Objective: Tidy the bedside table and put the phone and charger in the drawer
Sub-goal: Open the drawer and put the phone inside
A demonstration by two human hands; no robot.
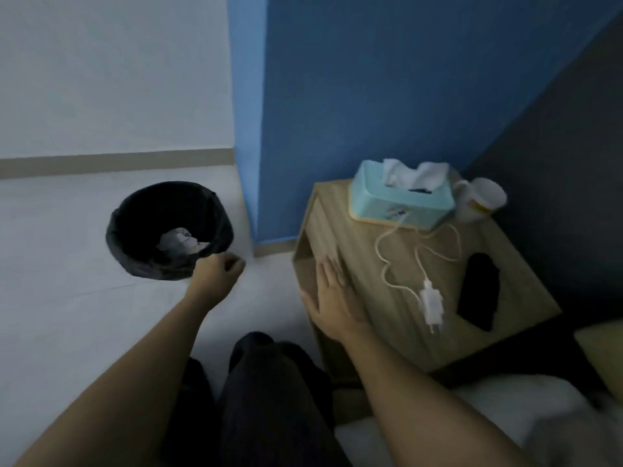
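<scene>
Left hand curled, apparently empty; right hand flat on the wooden bench. The white charger, at four o'clock, may snag by its cable.

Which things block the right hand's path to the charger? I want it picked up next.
Nothing visible does. The right hand lies flat on the bedside table at its left edge, and only bare wood and loops of the white cable separate it from the charger.

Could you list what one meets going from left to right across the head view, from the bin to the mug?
Black bin → left hand → right hand, flat on the bedside table → white charger → black phone → white mug.
</scene>
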